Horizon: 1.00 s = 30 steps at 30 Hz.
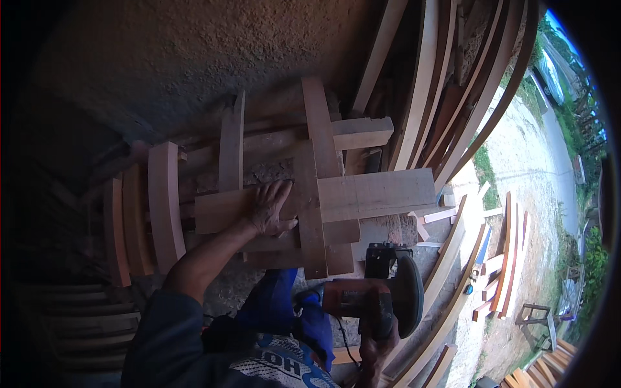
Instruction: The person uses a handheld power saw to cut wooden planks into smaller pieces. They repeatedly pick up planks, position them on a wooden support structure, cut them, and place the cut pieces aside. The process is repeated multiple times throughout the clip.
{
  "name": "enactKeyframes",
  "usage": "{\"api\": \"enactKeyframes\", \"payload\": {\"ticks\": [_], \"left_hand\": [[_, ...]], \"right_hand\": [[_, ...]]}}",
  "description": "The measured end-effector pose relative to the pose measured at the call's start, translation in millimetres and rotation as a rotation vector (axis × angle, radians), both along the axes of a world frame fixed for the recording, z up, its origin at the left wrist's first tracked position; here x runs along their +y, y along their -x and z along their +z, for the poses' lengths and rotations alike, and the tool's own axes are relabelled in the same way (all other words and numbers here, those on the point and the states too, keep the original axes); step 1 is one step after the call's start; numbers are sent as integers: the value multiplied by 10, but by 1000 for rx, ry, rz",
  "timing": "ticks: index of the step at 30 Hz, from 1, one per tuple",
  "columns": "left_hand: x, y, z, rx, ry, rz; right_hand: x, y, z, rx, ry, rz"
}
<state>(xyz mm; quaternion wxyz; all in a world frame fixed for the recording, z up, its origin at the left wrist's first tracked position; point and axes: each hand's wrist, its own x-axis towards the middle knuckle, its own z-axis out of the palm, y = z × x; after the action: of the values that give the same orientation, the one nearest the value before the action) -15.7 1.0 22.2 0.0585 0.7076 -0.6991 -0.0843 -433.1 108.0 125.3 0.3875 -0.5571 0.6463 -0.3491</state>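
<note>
A flat wooden board (378, 194) lies from left to right across a stack of timber. A narrower piece of wood (310, 223) crosses over it. My left hand (270, 210) rests on the left part of the board, thumb apart from the fingers, pressing down beside the crosspiece; its fingertips reach the board's far edge. At the lower right, my right hand (375, 339) is wrapped round the handle of a circular saw (356, 297) with a red body and a dark round guard. The saw is near the crosspiece's near end, apart from the board. Its blade is hidden.
Long planks (424, 84) lean at the back right against a rough wall (213, 58). Short thick timbers (165, 200) stand at the left. More cut lengths (508, 258) lie on the sunlit ground at right, near a small wooden frame (537, 317). A dark cord (346, 339) hangs by the saw.
</note>
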Motion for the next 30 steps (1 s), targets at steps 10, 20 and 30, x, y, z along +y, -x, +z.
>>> {"api": "enactKeyframes", "payload": {"ticks": [10, 20, 30], "left_hand": [[44, -19, -74, 87, -48, 25], [-4, -33, -55, 120, -103, 5], [-30, -33, -2, 137, -169, 6]], "right_hand": [[-94, -767, -73, 69, -35, 156], [-164, -707, -430, -50, -22, 284], [-262, -716, -390, -118, -79, 366]]}}
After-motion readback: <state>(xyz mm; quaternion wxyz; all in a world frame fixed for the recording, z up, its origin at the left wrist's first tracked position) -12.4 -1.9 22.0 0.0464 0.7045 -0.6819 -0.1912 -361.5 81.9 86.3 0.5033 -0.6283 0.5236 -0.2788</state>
